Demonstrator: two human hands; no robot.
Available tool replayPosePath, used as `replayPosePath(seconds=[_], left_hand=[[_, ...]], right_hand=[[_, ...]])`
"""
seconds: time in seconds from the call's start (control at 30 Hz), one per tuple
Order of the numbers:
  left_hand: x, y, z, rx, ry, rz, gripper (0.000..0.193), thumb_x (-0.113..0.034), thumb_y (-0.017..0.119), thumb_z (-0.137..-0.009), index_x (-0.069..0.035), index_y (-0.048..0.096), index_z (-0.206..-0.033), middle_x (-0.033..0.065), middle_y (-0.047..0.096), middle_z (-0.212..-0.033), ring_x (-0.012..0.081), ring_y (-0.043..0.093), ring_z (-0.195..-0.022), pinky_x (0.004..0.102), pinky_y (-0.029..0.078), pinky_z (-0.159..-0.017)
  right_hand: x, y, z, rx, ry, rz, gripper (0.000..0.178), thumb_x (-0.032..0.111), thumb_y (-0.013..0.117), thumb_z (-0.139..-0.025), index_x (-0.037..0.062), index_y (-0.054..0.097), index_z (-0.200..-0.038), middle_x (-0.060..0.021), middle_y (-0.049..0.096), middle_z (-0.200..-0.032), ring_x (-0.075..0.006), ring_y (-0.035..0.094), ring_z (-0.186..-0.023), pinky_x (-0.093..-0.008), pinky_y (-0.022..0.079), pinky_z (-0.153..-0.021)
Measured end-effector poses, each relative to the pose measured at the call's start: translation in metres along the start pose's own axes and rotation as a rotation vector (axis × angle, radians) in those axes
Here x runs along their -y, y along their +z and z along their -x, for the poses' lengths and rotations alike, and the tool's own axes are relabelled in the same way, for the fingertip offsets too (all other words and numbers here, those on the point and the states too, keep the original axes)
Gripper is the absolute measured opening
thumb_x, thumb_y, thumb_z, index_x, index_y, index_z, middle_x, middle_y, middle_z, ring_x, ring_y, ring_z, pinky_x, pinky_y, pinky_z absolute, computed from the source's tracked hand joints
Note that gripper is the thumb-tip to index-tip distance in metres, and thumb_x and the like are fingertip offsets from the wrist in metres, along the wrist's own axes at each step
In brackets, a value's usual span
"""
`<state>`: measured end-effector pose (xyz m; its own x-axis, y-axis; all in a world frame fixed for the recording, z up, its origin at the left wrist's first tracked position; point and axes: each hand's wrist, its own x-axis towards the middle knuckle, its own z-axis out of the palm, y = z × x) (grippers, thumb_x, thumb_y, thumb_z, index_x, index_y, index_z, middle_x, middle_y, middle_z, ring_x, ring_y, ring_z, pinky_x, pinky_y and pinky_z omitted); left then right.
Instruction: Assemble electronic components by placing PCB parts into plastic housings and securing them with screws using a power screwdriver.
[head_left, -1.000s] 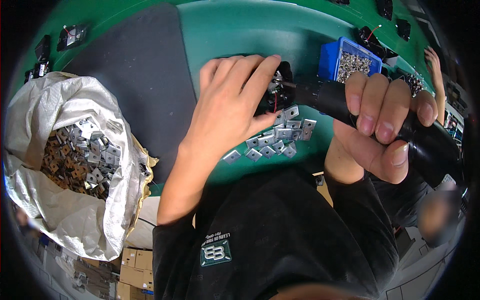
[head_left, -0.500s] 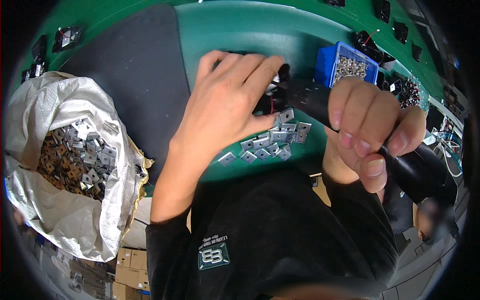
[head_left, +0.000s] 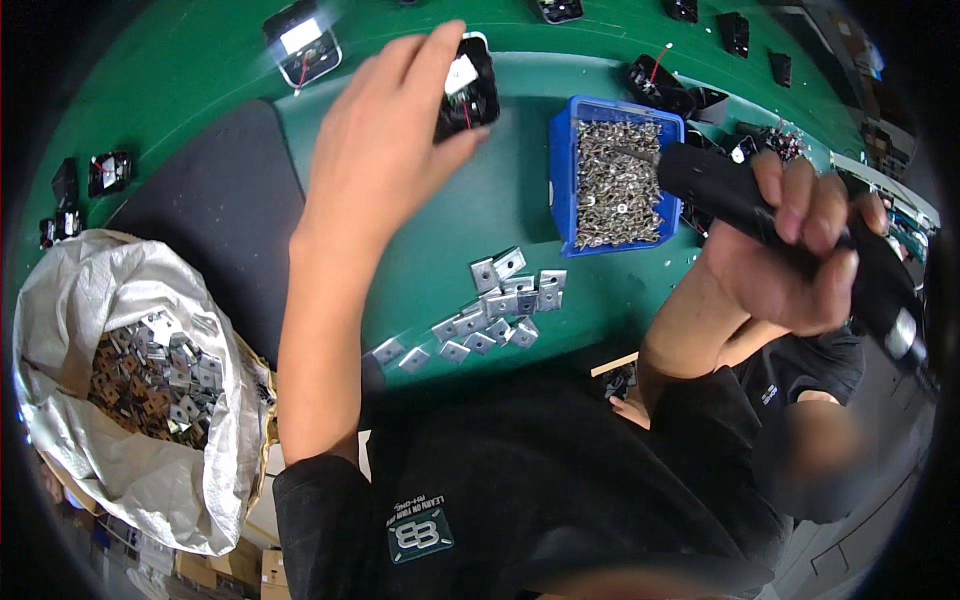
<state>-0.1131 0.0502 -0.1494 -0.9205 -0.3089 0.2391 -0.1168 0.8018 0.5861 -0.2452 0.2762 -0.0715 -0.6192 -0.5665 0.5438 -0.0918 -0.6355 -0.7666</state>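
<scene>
My left hand (head_left: pixel 375 140) grips a small black plastic housing (head_left: pixel 482 95), its thumb at the near edge and its fingers at the far side. A white part and a red wire show inside the housing. In my right hand (head_left: pixel 795 255) is a black electric screwdriver (head_left: pixel 715 185), fingers wrapped round its body. Its thin bit reaches over the screws (head_left: pixel 615 190) in a blue bin (head_left: pixel 562 190); whether it touches one is too small to tell. Several square metal plates with holes (head_left: pixel 498 305) lie loose on the green table between my forearms.
A white woven sack (head_left: pixel 70 290) of metal plates stands at the left beside a dark mat (head_left: pixel 225 200). Another open housing (head_left: pixel 302 45) lies far left, and more black parts (head_left: pixel 660 88) sit behind the bin. A co-worker (head_left: pixel 810 420) is at the lower right.
The screwdriver has come away from the housing to the screw bin. My left hand has moved away from the metal plates, further up the table, with the housing. The whole view has shifted.
</scene>
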Motion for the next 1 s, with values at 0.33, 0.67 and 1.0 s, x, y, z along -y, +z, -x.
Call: replayPosePath(seconds=[0.33,0.67,1.0], left_hand=[[-0.027,-0.029,-0.040,0.282,-0.325,-0.097,0.077,-0.017,0.073,-0.076,-0.005,0.034,-0.141,0.0229,0.053,-0.116,0.0392,0.056,-0.103,0.0402,0.048,-0.087],[-0.055,-0.022,0.082,0.330,-0.020,0.163,0.036,-0.011,0.072,-0.075,-0.005,0.062,-0.110,0.0085,0.059,-0.107,0.0291,0.061,-0.093,0.0384,0.051,-0.080],[-0.055,-0.021,0.093,0.376,-0.157,0.172,0.021,-0.007,0.071,-0.074,-0.003,0.059,-0.091,0.0105,0.056,-0.093,0.0304,0.060,-0.082,0.0405,0.050,-0.070]], right_hand=[[-0.048,0.003,-0.009,-0.194,-0.084,0.113,0.049,0.011,0.054,-0.082,0.0006,0.041,-0.128,-0.0110,0.054,-0.076,-0.0207,0.052,-0.064,-0.0407,0.048,-0.068],[-0.036,-0.001,-0.013,-0.137,-0.038,-0.020,0.048,0.014,0.051,-0.083,0.0023,0.042,-0.129,-0.0087,0.054,-0.079,-0.0211,0.051,-0.070,-0.0432,0.045,-0.073],[-0.019,-0.002,-0.008,-0.050,-0.023,-0.026,0.047,0.018,0.051,-0.087,0.0057,0.043,-0.132,-0.0030,0.052,-0.083,-0.0168,0.048,-0.073,-0.0387,0.040,-0.075]])
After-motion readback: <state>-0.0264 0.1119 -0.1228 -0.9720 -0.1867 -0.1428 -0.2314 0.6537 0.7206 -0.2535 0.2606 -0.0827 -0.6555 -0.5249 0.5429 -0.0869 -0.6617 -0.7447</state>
